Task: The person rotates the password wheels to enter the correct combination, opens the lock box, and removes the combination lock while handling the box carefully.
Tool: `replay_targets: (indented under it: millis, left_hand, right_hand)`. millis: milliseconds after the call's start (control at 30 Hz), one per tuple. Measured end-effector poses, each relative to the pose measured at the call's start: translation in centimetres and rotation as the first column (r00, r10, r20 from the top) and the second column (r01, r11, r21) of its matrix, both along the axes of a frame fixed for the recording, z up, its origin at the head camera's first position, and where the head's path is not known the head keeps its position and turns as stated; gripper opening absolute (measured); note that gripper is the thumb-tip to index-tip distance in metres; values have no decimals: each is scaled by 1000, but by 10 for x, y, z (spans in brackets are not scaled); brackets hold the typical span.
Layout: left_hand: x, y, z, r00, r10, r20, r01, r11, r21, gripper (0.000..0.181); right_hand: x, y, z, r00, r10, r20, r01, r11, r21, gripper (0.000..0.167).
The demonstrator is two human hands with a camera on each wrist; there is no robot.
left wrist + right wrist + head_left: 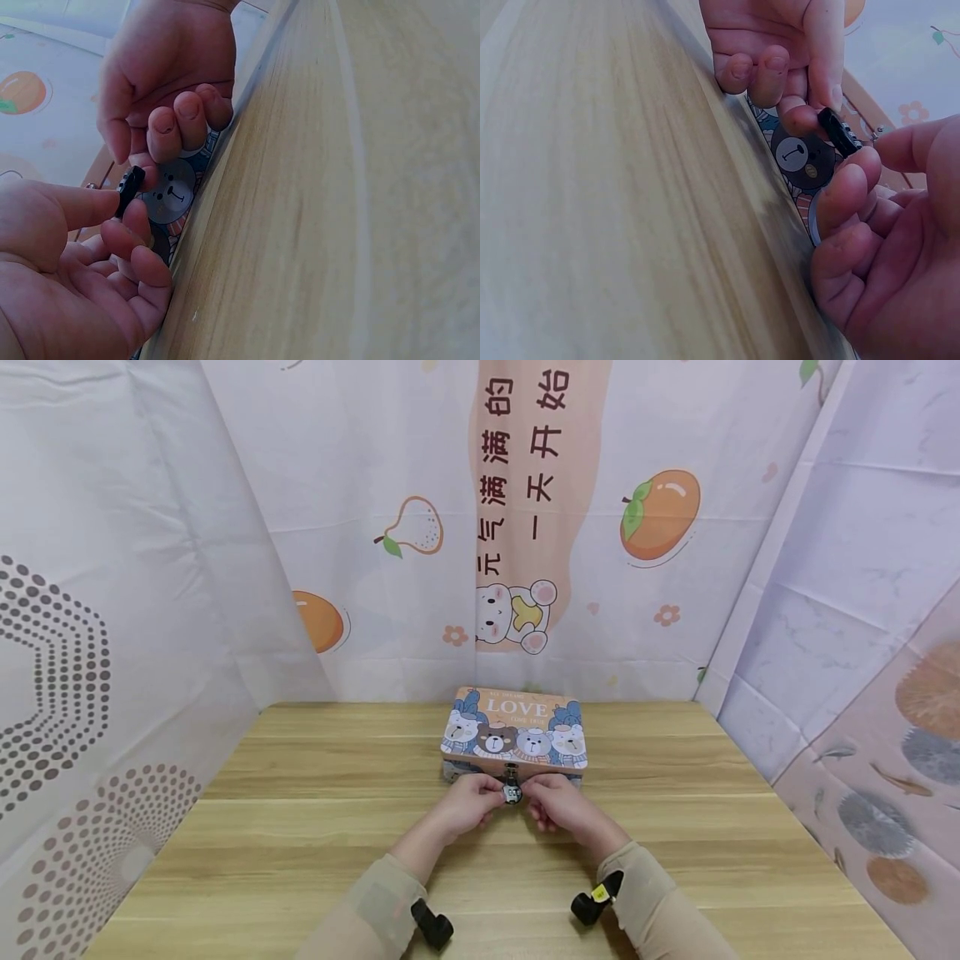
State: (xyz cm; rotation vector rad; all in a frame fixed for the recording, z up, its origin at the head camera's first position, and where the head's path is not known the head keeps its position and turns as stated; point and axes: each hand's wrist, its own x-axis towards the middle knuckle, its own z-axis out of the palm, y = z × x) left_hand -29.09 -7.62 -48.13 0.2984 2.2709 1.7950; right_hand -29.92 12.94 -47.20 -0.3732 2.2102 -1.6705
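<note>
A small black combination padlock [512, 791] with a pale printed face hangs at the front clasp [512, 768] of a tin box [517, 727] decorated with cartoon bears and the word LOVE. The box lid is down. My left hand [468, 803] pinches one side of the padlock [129, 189] between thumb and index finger, its other fingers curled loosely. From the opposite side, my right hand [558, 802] pinches the padlock's other edge with thumb and index finger. In the right wrist view, number wheels show along the padlock's [840, 133] side.
The box stands near the back of a wood-grain table [337, 827], close to a printed curtain [375, 610]. More cloth hangs along the left and right sides. Black wrist cameras [432, 927] sit over both beige sleeves [637, 881].
</note>
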Motion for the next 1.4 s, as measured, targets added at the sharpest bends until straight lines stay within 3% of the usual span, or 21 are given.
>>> replay_targets:
  millis: [467,767,1400]
  left_hand:
    - [-1,0,-1,1000,5,10,-5,1000,2,16]
    - [1,1,1,1000,-4,-1,4,1000,24,17]
    - [2,0,1,1000,-5,7,5,1000,16,17]
  right_hand:
    - [2,0,0,1000,23,-16,-23,999,27,28]
    - [2,-5,-6,997,18,-72,-16,999,37,28]
    - [1,-3,-5,1000,10,-27,-9,999,51,33]
